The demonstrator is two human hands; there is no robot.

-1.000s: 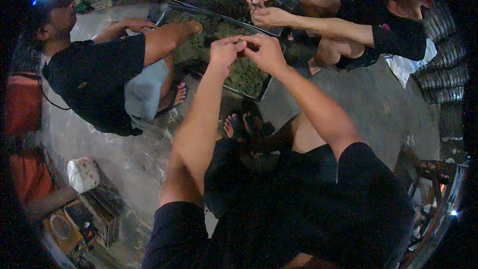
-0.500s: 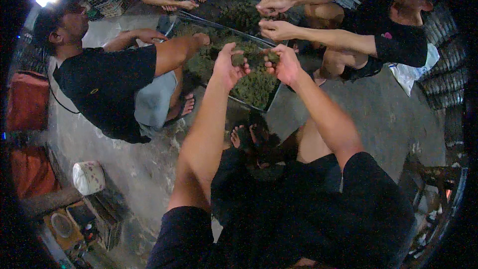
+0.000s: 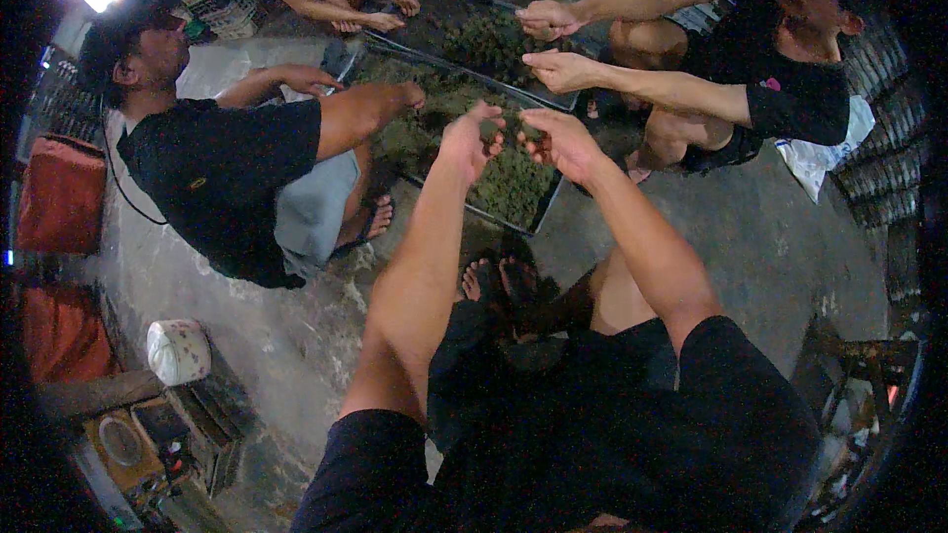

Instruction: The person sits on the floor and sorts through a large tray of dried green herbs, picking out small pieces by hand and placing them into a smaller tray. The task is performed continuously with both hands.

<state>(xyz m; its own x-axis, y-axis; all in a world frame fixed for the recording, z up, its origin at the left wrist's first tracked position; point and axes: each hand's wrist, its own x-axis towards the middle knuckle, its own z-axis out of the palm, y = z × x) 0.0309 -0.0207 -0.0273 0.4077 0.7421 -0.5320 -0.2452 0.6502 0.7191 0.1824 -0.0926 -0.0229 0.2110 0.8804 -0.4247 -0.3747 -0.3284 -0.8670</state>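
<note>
My left hand (image 3: 474, 143) and my right hand (image 3: 565, 146) are raised side by side above a long shallow tray (image 3: 553, 199). A heap of greenish-brown, crumbly material (image 3: 512, 190) fills the tray. The fingers of both hands are curled in toward each other, a small gap between the hands. Bits of the same dark greenish-brown material seem to sit in the fingers of each; dim light and blur hide the details.
A co-worker in a black shirt (image 3: 222, 173) squats at the left, one hand over the tray. Another co-worker (image 3: 800, 89) on the right holds both fists above a second tray (image 3: 425, 38). A third person's hands (image 3: 385, 15) are at the far side. A white patterned container (image 3: 178, 351) stands lower left.
Both hands have shifted slightly right and lower in the picture, and their fingers have closed in more. Less of the clumps shows now. The right co-worker's hands have come slightly lower.
</note>
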